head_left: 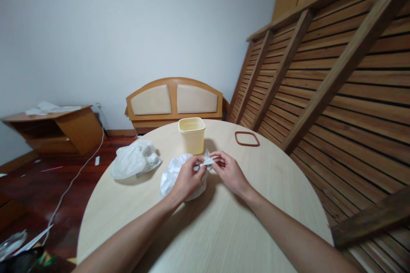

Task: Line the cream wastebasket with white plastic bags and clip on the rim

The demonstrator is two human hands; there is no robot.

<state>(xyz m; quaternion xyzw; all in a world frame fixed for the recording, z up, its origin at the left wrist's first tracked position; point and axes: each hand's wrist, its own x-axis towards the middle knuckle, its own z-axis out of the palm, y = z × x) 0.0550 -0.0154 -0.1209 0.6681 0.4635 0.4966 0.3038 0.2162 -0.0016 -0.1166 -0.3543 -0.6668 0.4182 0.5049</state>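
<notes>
A filled white plastic bag [173, 173] rests on the round table, partly hidden behind my left hand [188, 177]. That hand pinches the bag's gathered top. From the other side, my right hand [229, 172] has its fingers closed on the twisted end of the same bag. Just beyond the hands stands a pale yellow bin [192, 138], upright, with its top uncovered. A brown rounded-square ring [247, 138] lies flat to the right of the bin. Another crumpled white plastic bag [136, 160] sits on the left side of the table.
The round wooden table [243, 230] fills the space before me. Slatted wooden panels [346, 94] lean along the right. Behind are a headboard [174, 98] and a wall. A low cabinet [73, 132] stands at left, with a cable [77, 175] across the floor.
</notes>
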